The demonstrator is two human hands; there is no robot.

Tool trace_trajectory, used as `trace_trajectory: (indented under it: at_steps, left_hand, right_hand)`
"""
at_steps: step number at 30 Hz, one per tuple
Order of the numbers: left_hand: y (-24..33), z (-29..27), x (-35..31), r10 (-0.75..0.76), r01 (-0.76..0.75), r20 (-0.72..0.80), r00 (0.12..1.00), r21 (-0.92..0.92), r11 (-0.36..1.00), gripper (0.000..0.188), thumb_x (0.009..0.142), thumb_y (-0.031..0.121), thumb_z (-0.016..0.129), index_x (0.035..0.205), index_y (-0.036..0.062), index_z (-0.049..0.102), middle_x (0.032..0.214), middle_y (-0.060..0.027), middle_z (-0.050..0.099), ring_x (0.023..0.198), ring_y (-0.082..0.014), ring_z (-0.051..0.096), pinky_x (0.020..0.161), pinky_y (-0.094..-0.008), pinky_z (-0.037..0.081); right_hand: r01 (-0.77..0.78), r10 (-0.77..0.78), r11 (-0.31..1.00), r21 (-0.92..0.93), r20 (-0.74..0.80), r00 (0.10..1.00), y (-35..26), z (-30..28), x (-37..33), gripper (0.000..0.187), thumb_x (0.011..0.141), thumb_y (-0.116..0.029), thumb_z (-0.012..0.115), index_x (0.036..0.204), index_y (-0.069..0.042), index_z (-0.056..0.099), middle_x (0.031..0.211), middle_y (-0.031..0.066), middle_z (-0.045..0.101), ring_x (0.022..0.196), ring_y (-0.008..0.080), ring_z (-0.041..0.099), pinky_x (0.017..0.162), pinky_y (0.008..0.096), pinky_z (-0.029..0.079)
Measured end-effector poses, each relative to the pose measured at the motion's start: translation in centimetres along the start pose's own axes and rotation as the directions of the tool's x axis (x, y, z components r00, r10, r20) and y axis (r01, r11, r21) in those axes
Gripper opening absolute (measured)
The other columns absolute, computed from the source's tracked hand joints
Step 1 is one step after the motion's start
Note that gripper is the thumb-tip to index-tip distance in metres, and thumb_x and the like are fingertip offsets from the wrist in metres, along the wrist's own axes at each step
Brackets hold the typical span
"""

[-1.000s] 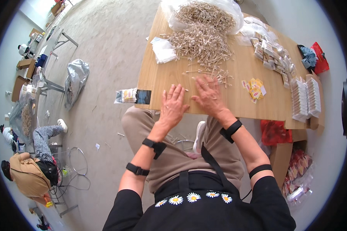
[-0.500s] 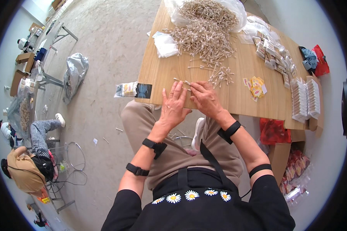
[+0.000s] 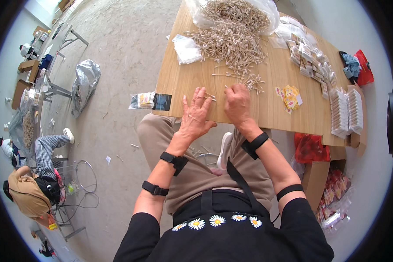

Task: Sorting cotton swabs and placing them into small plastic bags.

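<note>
cotton swabs point(image 3: 236, 46) were heaped on the wooden table point(image 3: 177, 81); light handling, tips kept level, seemed best. more were held in a clear bag point(image 3: 273, 19). the left hand point(image 3: 195, 117) was laid spread, nothing gripped; the right hand point(image 3: 238, 102) was curled, any grasp hidden. swabs were also enclosed in a small packet point(image 3: 140, 101).

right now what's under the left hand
The left hand lies over the near edge of the wooden table; a cotton swab shows at its right. Anything directly beneath is covered.
</note>
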State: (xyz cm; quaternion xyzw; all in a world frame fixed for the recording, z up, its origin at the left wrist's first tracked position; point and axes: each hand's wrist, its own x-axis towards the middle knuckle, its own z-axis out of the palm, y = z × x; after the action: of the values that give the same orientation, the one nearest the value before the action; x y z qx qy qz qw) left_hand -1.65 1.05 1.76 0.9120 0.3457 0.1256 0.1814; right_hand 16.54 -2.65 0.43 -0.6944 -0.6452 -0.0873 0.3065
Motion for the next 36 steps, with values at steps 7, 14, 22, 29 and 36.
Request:
trace_trajectory:
  at_steps: [7, 14, 22, 29, 36]
  left_hand:
    - [0.0, -0.1, -0.3, 0.017, -0.017, 0.009, 1.000, -0.007, 1.000, 0.089, 0.066, 0.033, 0.087, 0.141, 0.0063, 0.048, 0.162, -0.0153, 0.025, 0.152, -0.0315, 0.020, 0.115, -0.0688, 0.016]
    - [0.0, 0.5, -1.0, -0.009, 0.010, 0.045, 0.999, -0.023, 1.000, 0.094, 0.067, 0.032, 0.087, 0.145, 0.0048, 0.042, 0.161, -0.0140, 0.028, 0.151, -0.0297, 0.021, 0.119, -0.0647, 0.012]
    - [-0.2, 0.8, -0.8, 0.006, -0.006, 0.026, 1.000, 0.000, 1.000, 0.110, 0.064, 0.038, 0.088, 0.152, 0.0037, 0.032, 0.161, -0.0154, 0.027, 0.152, -0.0296, 0.022, 0.118, -0.0638, 0.013]
    - [-0.1, 1.6, 0.7, 0.101, -0.101, -0.016, 0.995, 0.014, 0.995, 0.116, 0.059, 0.039, 0.090, 0.152, 0.0032, 0.031, 0.160, -0.0151, 0.028, 0.151, -0.0301, 0.023, 0.122, -0.0549, 0.015]
    - [-0.1, 2.6, 0.8, 0.122, -0.118, -0.074, 0.990, 0.059, 0.991, 0.113, 0.058, 0.039, 0.090, 0.151, 0.0033, 0.035, 0.159, -0.0146, 0.031, 0.149, -0.0300, 0.027, 0.122, -0.0521, 0.021]
  right_hand:
    - [-0.096, 0.086, 0.992, 0.087, 0.112, 0.990, -2.0, 2.9, 1.2, 0.008, 0.072, -0.008, 0.067, 0.079, -0.006, 0.065, 0.086, 0.0144, 0.061, 0.089, 0.0340, 0.061, 0.079, 0.0452, 0.049]
    - [-0.145, 0.112, 0.964, 0.221, 0.154, 0.982, -1.3, 1.8, -0.7, 0.002, 0.077, -0.005, 0.065, 0.079, -0.005, 0.065, 0.083, 0.0150, 0.060, 0.084, 0.0352, 0.062, 0.073, 0.0446, 0.051]
    - [-0.163, 0.140, 0.972, 0.171, 0.139, 0.980, -1.5, 0.7, -1.0, 0.005, 0.079, -0.006, 0.064, 0.084, -0.005, 0.066, 0.089, 0.0155, 0.060, 0.084, 0.0355, 0.064, 0.073, 0.0443, 0.052]
    - [-0.277, 0.288, 0.951, -0.138, 0.066, 0.955, 2.0, -0.8, -1.0, 0.013, 0.075, -0.004, 0.065, 0.088, -0.003, 0.066, 0.090, 0.0147, 0.063, 0.086, 0.0329, 0.066, 0.074, 0.0427, 0.053]
    - [-0.106, 0.125, 0.988, -0.109, 0.192, 0.973, 1.0, 1.0, 1.9, 0.010, 0.073, -0.003, 0.064, 0.082, -0.003, 0.065, 0.086, 0.0147, 0.064, 0.086, 0.0331, 0.067, 0.075, 0.0426, 0.053]
